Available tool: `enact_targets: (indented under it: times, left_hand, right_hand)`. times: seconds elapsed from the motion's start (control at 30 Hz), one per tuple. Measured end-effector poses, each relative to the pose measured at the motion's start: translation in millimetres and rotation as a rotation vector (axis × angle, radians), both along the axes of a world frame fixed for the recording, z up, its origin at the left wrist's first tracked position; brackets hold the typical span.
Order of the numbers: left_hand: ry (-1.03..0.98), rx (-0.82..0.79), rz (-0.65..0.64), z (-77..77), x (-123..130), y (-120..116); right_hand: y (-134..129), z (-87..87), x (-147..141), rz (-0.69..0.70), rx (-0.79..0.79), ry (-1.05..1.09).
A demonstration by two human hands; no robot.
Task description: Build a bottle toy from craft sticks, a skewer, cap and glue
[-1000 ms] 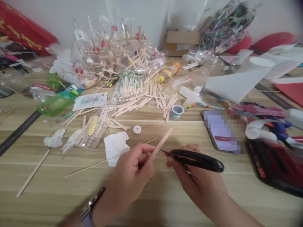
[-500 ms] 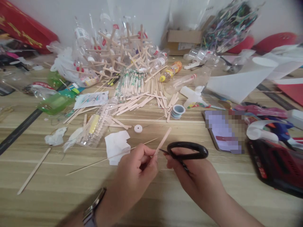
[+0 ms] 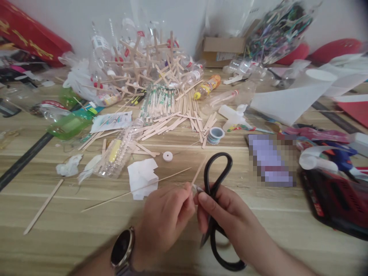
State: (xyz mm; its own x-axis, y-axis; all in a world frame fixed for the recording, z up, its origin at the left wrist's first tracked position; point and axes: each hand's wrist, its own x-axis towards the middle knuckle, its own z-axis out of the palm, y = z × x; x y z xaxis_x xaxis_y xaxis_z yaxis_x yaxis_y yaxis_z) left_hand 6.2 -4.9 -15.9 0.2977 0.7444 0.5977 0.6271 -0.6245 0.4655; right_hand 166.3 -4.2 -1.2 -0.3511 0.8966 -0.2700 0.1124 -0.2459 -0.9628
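My left hand, wearing a wristwatch, pinches a thin wooden craft stick that points up and away, its narrow edge towards me. My right hand is closed around the blade part of black-handled scissors. The scissors are spread, one handle loop up and the other down. One blade tip reaches the stick beside my left fingertips; whether it cuts into the wood I cannot tell. A bamboo skewer lies across a torn white paper left of my hands.
Beyond my hands lie piled craft sticks, clear plastic bottles, a thread spool and a small white roll. A phone and a red-and-black case are on the right. One loose stick lies left.
My right hand has turned, swinging the scissors so both handle loops show. My left hand has rolled over, turning the stick from its flat face onto its edge.
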Motion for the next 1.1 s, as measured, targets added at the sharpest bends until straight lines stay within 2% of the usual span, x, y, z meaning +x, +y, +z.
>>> enact_targets:
  times: [0.1,0.17,0.2,0.27,0.33,0.37,0.43,0.5,0.57,0.73,0.9,1.1]
  left_hand:
    - [-0.039,-0.006,-0.080,-0.1,-1,-1]
    - [-0.107,-0.135,-0.057,0.9,-1,-3]
    - [-0.165,-0.253,-0.039,1.6,0,-4]
    - [-0.332,-0.543,-0.027,3.5,2,-4]
    - [-0.526,-0.794,-0.064,5.3,3,-2]
    - [-0.611,-0.882,-0.082,6.1,3,-1]
    - [-0.738,-0.992,-0.101,7.1,2,2]
    - [-0.805,-1.044,-0.120,6.9,0,4]
    - [-0.834,-1.055,-0.141,5.8,-1,4]
    - [-0.857,-0.973,-0.175,1.9,-1,2]
    - [-0.829,-0.933,-0.219,-0.3,0,5]
    - [-0.672,-0.834,-0.183,-2.1,-2,7]
  right_hand:
    - [0,-0.5,2,0.011,-0.090,0.088]
    - [2,-0.4,4,0.012,0.009,0.008]
    - [3,-0.4,6,-0.007,0.134,-0.086]
    - [6,-1.7,10,-0.085,0.517,-0.335]
    - [9,-4.5,13,-0.150,0.904,-0.555]
    - [10,-6.1,14,-0.159,1.036,-0.628]
    - [12,-8.8,15,-0.146,1.161,-0.701]
    - [12,-9.4,14,-0.143,1.189,-0.716]
    - [11,-7.7,12,-0.153,1.134,-0.676]
    - [7,-0.8,8,-0.132,0.709,-0.535]
    - [6,2.0,10,-0.106,0.503,-0.407]
    - [10,7.0,13,-0.007,0.090,-0.053]
